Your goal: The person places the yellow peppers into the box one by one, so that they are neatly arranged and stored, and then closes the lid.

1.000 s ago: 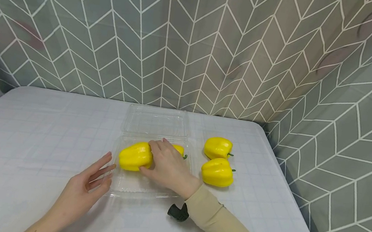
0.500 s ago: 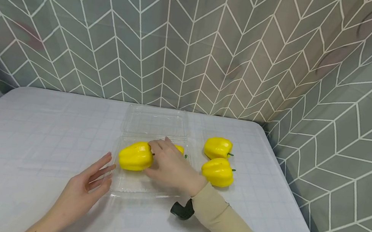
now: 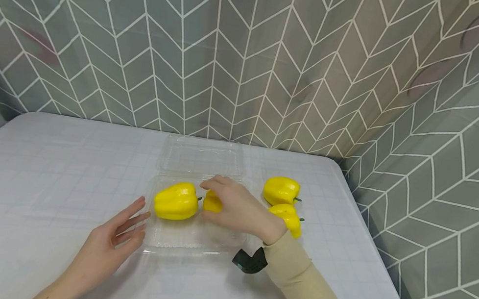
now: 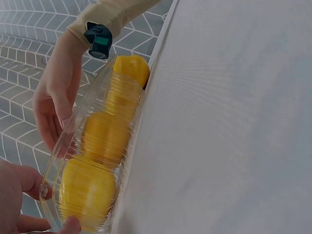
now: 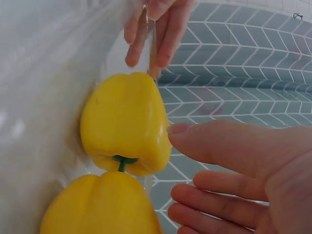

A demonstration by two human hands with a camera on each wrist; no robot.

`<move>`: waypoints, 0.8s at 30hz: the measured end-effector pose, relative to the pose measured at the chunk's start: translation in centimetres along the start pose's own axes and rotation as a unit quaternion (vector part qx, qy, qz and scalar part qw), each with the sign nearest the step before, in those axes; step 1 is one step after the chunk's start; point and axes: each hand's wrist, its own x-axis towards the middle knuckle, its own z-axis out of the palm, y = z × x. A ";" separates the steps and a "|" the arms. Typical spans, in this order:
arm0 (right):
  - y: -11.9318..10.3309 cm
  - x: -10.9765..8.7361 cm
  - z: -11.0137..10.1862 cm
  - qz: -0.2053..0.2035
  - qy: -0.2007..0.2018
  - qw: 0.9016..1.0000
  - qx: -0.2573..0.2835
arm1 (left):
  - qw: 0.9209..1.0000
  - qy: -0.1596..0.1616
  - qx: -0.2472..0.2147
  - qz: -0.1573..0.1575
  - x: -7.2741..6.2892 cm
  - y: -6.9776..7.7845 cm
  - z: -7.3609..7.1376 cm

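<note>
A glossy yellow bell pepper [image 3: 176, 201] is lying at the left in a clear plastic hinged container [image 3: 185, 237], a second yellow pepper [image 3: 212, 201] just right of it. The right hand [image 3: 239, 206], thumb and fingers spread, is hanging over the second, while the left hand [image 3: 116, 236], fingers spread, is touching the container's left rim.

Inspector: Passable room?

Clerk: The front strip of the transparent container [image 3: 182, 238]; also, from behind, low over the lid [image 3: 203, 157], which lies open and flat.

Inspector: Obstructions?

Clerk: A narrow gap separates the left pepper [image 3: 176, 201] from the inner pepper [image 3: 211, 202]. The left hand [image 3: 106, 237] bars the left wall; the right hand [image 3: 239, 206] covers the inner pepper. Rightward, the far pepper [image 3: 280, 190] and near pepper [image 3: 288, 218] restrict entry.
</note>
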 end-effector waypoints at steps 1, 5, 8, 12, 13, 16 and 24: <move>0.1 -0.1 -0.1 -0.003 0.005 1.000 0.003 | 1.000 0.000 0.000 0.000 0.0 0.0 0.0; 0.4 -0.3 -0.8 -0.009 0.017 1.000 0.015 | 1.000 0.000 0.000 0.001 0.0 0.0 0.0; 0.8 -0.6 -1.6 0.007 0.018 0.999 0.030 | 1.000 0.001 0.002 0.001 0.0 0.0 0.0; 1.3 -1.2 -2.8 0.038 0.016 0.998 0.045 | 1.000 0.001 0.003 -0.001 0.0 0.0 0.0; 1.5 -1.3 -3.1 0.044 0.016 0.998 0.048 | 1.000 0.001 0.003 -0.002 0.1 0.0 0.0; 2.1 -1.8 -4.0 0.056 0.022 0.997 0.048 | 1.000 0.000 0.002 -0.004 0.1 0.1 0.0; 3.7 -3.1 -5.7 0.070 0.043 0.995 0.050 | 1.000 -0.002 0.000 -0.006 0.1 0.1 -0.1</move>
